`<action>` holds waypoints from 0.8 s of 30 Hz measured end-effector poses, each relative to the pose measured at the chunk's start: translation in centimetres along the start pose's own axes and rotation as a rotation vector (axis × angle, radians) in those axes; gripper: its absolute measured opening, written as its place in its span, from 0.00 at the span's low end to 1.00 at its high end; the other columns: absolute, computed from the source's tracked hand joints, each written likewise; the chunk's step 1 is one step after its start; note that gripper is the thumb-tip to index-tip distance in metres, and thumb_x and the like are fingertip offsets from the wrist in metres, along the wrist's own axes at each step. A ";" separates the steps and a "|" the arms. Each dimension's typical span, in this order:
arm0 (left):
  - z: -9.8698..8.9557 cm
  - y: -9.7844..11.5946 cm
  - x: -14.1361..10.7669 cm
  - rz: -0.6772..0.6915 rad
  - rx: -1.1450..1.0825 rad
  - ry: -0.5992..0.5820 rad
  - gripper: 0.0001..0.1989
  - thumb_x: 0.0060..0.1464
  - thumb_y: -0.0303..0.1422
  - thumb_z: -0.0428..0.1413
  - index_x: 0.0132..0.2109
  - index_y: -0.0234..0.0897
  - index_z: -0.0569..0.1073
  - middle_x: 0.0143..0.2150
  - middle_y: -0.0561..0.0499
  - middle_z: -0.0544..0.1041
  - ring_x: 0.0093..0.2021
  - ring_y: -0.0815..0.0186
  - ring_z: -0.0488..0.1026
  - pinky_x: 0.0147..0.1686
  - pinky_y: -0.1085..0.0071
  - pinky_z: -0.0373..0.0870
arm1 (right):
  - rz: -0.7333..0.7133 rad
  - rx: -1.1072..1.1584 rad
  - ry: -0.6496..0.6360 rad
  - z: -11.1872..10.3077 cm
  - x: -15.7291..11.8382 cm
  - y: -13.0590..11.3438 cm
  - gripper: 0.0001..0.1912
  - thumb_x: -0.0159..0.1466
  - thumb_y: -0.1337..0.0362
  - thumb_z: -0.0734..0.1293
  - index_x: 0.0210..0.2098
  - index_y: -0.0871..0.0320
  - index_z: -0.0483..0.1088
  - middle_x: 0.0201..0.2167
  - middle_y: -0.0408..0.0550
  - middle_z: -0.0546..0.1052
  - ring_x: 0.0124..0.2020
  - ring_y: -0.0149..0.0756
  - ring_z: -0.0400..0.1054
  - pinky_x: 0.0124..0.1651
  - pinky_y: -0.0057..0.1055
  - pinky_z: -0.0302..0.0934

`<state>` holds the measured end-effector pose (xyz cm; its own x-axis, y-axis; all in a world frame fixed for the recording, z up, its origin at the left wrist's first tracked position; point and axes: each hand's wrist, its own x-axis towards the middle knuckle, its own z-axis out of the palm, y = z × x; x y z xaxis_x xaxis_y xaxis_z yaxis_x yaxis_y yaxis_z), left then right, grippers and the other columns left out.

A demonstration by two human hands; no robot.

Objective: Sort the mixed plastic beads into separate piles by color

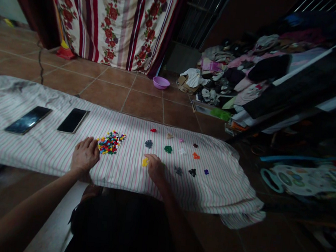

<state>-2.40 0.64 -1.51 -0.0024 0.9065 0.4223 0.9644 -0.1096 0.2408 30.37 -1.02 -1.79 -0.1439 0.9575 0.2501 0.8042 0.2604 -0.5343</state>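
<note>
Several yellow pieces (clustered) lie by the right hand.

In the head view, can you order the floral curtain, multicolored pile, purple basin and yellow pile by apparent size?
Largest to smallest:
1. Floral curtain
2. Multicolored pile
3. Purple basin, farther off than the piles
4. Yellow pile

The room is dim, and the clothes heap on the right fades into black. Soft light falls on the striped worktop, and one phone shines with glare. The little colored pieces look fuzzy, and the edges look stretched and blurry.
</note>
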 end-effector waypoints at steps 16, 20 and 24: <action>0.3 -0.1 0.1 -0.003 0.011 0.012 0.19 0.61 0.34 0.45 0.53 0.32 0.73 0.59 0.35 0.74 0.62 0.50 0.68 0.60 0.53 0.61 | -0.038 -0.035 0.057 0.1 2.3 -0.6 0.20 0.63 0.74 0.57 0.45 0.59 0.78 0.43 0.54 0.80 0.46 0.42 0.71 0.55 0.39 0.64; 0.5 0.0 0.1 -0.007 0.013 0.018 0.19 0.61 0.34 0.46 0.53 0.33 0.73 0.58 0.36 0.74 0.62 0.50 0.67 0.60 0.53 0.61 | -0.056 -0.006 0.007 1.3 5.1 -2.0 0.18 0.64 0.73 0.60 0.45 0.57 0.78 0.43 0.52 0.80 0.47 0.41 0.70 0.55 0.39 0.63; 0.5 0.0 0.0 0.001 0.058 0.017 0.19 0.62 0.34 0.45 0.54 0.32 0.73 0.59 0.36 0.74 0.62 0.50 0.68 0.60 0.54 0.61 | -0.092 0.014 -0.079 3.0 7.6 -4.2 0.16 0.65 0.72 0.61 0.45 0.55 0.78 0.42 0.51 0.80 0.46 0.40 0.71 0.55 0.37 0.63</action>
<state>-2.23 0.86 -1.91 -0.0056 0.8992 0.4374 0.9781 -0.0862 0.1896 24.13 5.53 -0.08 -0.2626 0.9360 0.2343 0.7772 0.3491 -0.5236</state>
